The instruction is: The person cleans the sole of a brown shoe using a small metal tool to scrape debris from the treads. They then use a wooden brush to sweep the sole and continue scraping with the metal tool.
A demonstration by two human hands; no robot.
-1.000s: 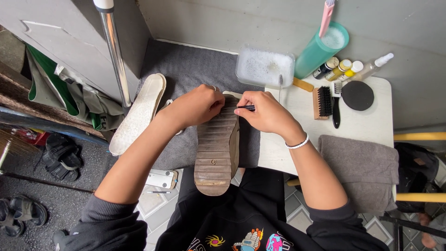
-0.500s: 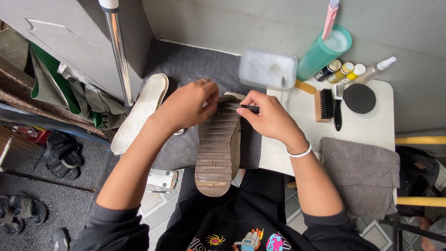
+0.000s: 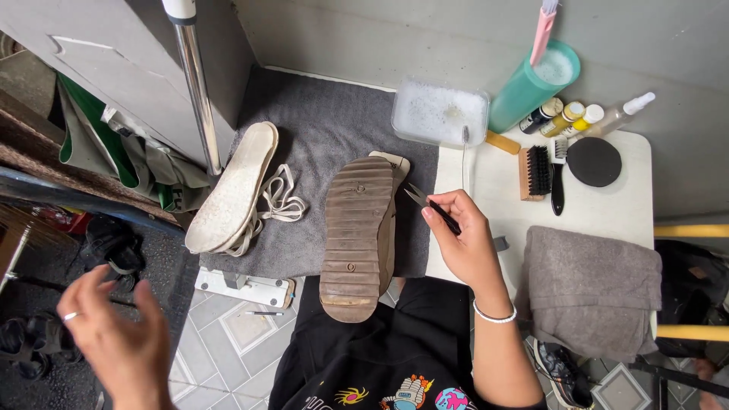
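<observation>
Shoe (image 3: 359, 235) sole-up on grey mat (image 3: 326, 129), right-hand fingers (image 3: 448, 216) gripping small snips (image 3: 427, 203), left hand (image 3: 121, 334) open.

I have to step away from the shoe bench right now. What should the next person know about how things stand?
Right hand: holds small black tweezers, tips beside the shoe's edge.
Left hand: empty, lifted off to the left over the floor, touching nothing.
Shoe: sole up on the grey mat, heel toward the lap, grooves look dirty.
Insole and laces: already out, lying left of the shoe.
Soapy tub, brush, bottles, grey towel: on the white table, untouched.
Left: sole not yet scrubbed or dried.
</observation>
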